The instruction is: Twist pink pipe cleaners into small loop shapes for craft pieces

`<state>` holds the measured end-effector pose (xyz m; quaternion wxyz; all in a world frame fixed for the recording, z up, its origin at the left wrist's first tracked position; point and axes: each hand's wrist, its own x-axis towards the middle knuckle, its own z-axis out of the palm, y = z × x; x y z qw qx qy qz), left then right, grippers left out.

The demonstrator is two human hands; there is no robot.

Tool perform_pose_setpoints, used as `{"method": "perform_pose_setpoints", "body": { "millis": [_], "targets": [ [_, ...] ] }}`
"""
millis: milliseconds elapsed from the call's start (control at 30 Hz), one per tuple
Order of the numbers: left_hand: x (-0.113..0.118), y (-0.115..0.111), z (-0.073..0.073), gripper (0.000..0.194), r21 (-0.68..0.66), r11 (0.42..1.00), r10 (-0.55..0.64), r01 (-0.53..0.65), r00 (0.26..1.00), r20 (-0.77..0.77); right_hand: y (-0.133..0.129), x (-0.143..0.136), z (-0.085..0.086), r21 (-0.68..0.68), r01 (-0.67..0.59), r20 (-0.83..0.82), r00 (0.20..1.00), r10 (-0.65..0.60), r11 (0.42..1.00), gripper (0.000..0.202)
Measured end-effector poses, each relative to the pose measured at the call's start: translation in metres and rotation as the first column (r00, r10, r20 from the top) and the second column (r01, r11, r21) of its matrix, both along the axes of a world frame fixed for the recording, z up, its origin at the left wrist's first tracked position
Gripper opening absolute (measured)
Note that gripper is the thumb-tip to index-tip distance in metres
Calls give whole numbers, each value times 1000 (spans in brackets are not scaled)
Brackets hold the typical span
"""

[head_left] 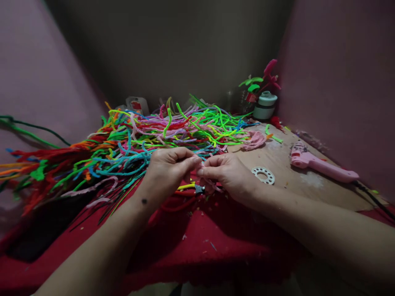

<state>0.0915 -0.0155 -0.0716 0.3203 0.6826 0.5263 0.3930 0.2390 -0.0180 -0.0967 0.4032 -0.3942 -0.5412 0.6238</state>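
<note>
My left hand (173, 166) and my right hand (226, 172) meet above the red cloth, fingertips pinched close together. Between them is a pink pipe cleaner (201, 167), mostly covered by the fingers; a bit of it shows below my right hand. Just under the hands lies a tool with yellow handles (187, 186) and a dark metal head, perhaps cutters, partly hidden. Behind the hands spreads a large heap of pipe cleaners (173, 127) in green, pink, blue, red and orange.
On a brown board (296, 193) at the right lie a pink glue gun (324, 166) with a black cord, a white ring with holes (268, 176) and a pink pipe-cleaner bundle (254, 141). A small pot (264, 106) with pipe-cleaner flowers stands behind. Walls enclose the red-covered table (197, 246).
</note>
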Motion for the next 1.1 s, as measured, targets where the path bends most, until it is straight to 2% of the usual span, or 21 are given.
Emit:
{"method": "perform_pose_setpoints", "body": {
  "millis": [67,100,233,367,533,667,800,900,1033,1100],
  "targets": [
    [3,-2,-1,15,108,993,53,-46,997,-56,0,-1,1,-23,-2,-3,1000,2,1000,22],
    [3,-2,-1,15,102,994,51,-45,997,-54,0,-1,1,-31,-9,-9,1000,9,999,23],
    [3,-2,1,23,-106,993,-32,44,994,107,-1,-1,3,-41,-38,-52,998,36,998,23],
    [2,0,3,19,-78,994,-62,75,986,154,-1,1,3,-40,-57,-49,997,55,998,21],
    [-8,5,5,17,-151,963,-183,224,952,247,0,3,0,7,-97,-88,991,98,995,19],
    [-12,7,9,18,-207,955,-189,214,972,138,1,3,-1,42,-146,-85,985,149,988,20],
    [-8,4,11,16,-175,972,-157,158,987,16,0,3,0,53,-196,-73,977,200,979,19],
    [-8,3,11,17,-167,976,-136,142,990,47,-2,4,3,71,-179,-60,981,183,981,19],
    [-10,5,8,20,-284,931,-176,227,965,196,-4,5,5,87,-103,-28,994,106,991,21],
    [-8,4,5,21,-310,924,-175,225,968,180,-3,4,3,77,-89,-30,995,91,993,22]
  ]
}}
